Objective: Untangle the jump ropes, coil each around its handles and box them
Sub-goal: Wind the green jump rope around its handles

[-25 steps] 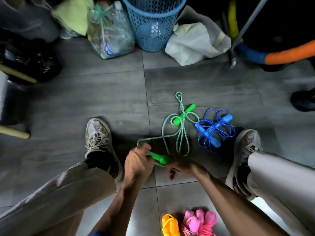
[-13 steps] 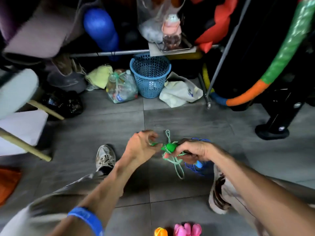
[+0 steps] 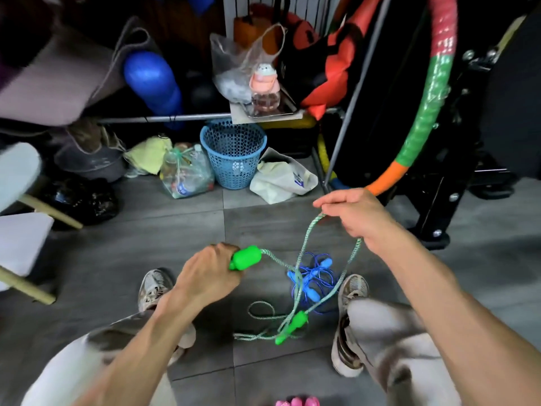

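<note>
My left hand (image 3: 207,273) grips one green handle (image 3: 245,257) of the green jump rope, held above the floor. My right hand (image 3: 355,216) is raised to the right and pinches a loop of the pale green cord (image 3: 306,238), which hangs down in two strands. The second green handle (image 3: 292,326) dangles low near the floor with tangled cord around it. A blue jump rope (image 3: 313,281) lies bundled on the grey tiles behind the green cord. The tips of a pink rope's handles (image 3: 297,402) show at the bottom edge.
My two shoes (image 3: 153,287) (image 3: 348,294) flank the ropes on the grey tile floor. Farther back stand a blue mesh basket (image 3: 232,153), a clear bag of bottles (image 3: 186,174), a white cloth bag (image 3: 282,178), a metal rack and a striped hoop (image 3: 430,104). No box is visible.
My hands have moved apart: the right hand rose up and to the right pulling a loop of cord, and the second green handle now hangs free below. The camera tilted upward.
</note>
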Action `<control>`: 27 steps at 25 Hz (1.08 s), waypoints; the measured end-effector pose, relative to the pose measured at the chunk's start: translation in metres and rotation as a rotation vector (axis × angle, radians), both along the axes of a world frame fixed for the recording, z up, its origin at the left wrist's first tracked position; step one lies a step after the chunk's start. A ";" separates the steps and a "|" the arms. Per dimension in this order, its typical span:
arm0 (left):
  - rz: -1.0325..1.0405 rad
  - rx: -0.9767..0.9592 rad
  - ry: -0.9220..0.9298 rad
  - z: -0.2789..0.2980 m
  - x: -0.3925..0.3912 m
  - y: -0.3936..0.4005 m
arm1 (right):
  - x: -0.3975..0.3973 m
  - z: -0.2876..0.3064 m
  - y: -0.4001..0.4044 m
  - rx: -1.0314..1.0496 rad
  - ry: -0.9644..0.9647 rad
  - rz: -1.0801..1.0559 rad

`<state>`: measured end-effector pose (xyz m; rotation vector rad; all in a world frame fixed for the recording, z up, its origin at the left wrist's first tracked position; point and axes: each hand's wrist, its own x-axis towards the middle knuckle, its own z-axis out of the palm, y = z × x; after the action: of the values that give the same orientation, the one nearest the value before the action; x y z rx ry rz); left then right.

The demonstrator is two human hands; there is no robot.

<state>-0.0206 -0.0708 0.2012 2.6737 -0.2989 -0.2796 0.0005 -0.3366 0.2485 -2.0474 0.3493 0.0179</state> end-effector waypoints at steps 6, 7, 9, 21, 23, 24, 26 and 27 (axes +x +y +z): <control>0.310 -1.090 0.074 0.032 0.013 -0.007 | 0.022 0.008 -0.028 -0.436 -0.193 -0.330; 0.325 -1.250 0.085 0.039 0.015 -0.005 | 0.025 0.008 -0.034 -0.503 -0.177 -0.332; 0.259 -1.376 0.101 0.047 0.016 -0.002 | 0.027 0.004 -0.031 -0.657 -0.041 -0.215; 0.194 -1.592 0.358 0.049 0.018 -0.016 | -0.019 -0.028 0.084 -0.046 0.389 0.818; 0.263 -1.427 0.398 0.046 0.023 -0.012 | -0.018 -0.014 0.080 0.223 0.304 0.627; 0.250 -1.328 0.436 0.043 0.021 -0.013 | -0.017 -0.003 0.079 0.380 0.233 0.518; 0.149 -1.203 0.566 0.039 0.008 -0.019 | -0.014 0.015 0.072 0.656 0.059 0.288; 0.085 -1.159 0.631 0.038 0.000 -0.024 | -0.010 0.021 0.066 0.751 -0.015 0.182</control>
<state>-0.0203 -0.0947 0.2395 1.3673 -0.0840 -0.6523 -0.0095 -0.2702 0.2692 -1.3251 0.1133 0.2128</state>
